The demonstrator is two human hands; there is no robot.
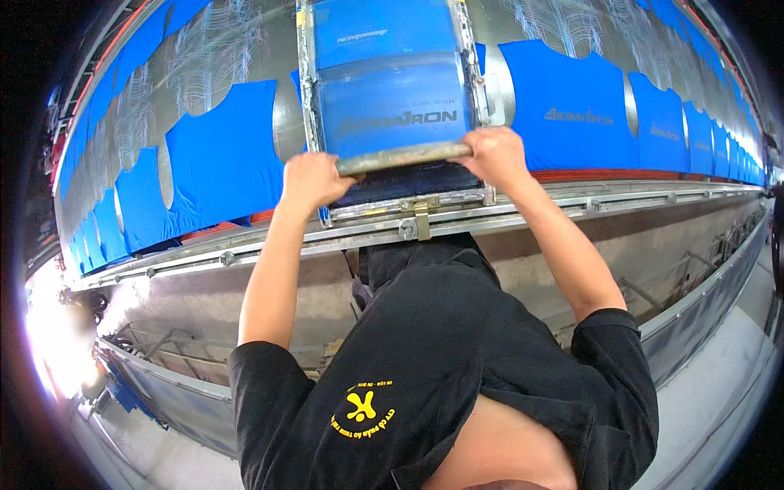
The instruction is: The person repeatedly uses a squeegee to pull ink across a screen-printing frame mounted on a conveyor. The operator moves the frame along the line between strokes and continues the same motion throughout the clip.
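Observation:
A squeegee lies crosswise over a screen-printing frame in front of me. My left hand is closed round its left end, and my right hand grips the right end. Through the mesh of the frame blue shows, with dark lettering above the squeegee. Dark ink lies in the near part of the frame, partly hidden by the squeegee. At its near edge, a brass-coloured clamp sits by the metal rail.
Blue shirt-shaped fabric pieces lie flat on the long table, one at the left and a printed one at the right, with several more beyond. A metal rail runs along the table's near edge. Behind me stands a long grey panel.

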